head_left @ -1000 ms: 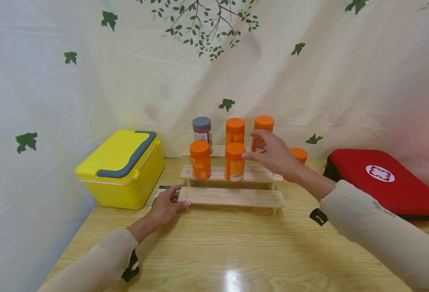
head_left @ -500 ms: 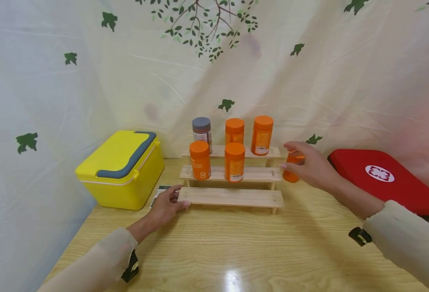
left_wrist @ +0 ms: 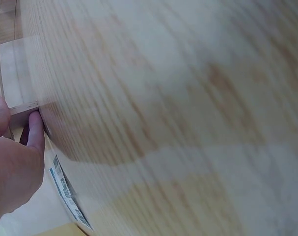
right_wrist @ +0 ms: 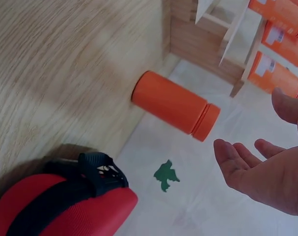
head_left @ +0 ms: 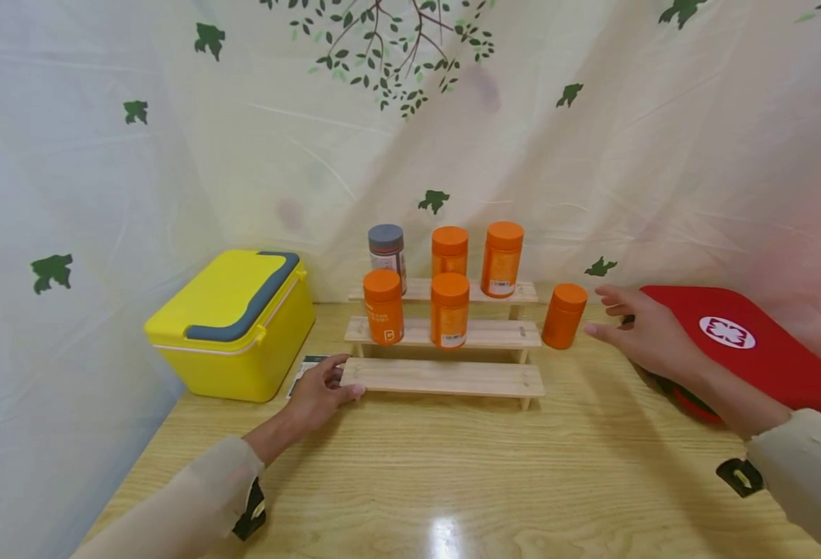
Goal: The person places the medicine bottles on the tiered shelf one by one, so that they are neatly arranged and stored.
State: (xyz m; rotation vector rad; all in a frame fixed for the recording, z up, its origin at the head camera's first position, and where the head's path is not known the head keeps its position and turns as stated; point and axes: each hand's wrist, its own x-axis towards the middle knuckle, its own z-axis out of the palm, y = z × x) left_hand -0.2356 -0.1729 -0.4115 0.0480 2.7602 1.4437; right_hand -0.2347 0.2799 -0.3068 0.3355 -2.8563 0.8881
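My left hand point(head_left: 316, 397) grips the left end of the lowest step of a three-step wooden display rack point(head_left: 445, 377). In the left wrist view, thumb and fingers pinch the rack's end piece point(left_wrist: 24, 111). My right hand point(head_left: 651, 335) hovers with fingers apart, right of an orange bottle point(head_left: 565, 317) that stands on the table beside the rack. The right wrist view shows a gap between hand and bottle. On the top step stand a grey-capped bottle point(head_left: 386, 247) and two orange bottles, one at the right end point(head_left: 502, 261). Two more orange bottles point(head_left: 383, 309) occupy the middle step.
To the left sits a yellow box point(head_left: 232, 326) with a blue-grey handle. A red first-aid case point(head_left: 767, 365) lies at the right, partly behind my right forearm. A small printed card point(head_left: 306, 368) lies by my left hand. A patterned curtain point(head_left: 299, 155) hangs behind.
My right hand has drawn away from the orange bottle at the top step's right end, passed in front of the bottle on the table, and moved right of it. The left hand has stayed put.
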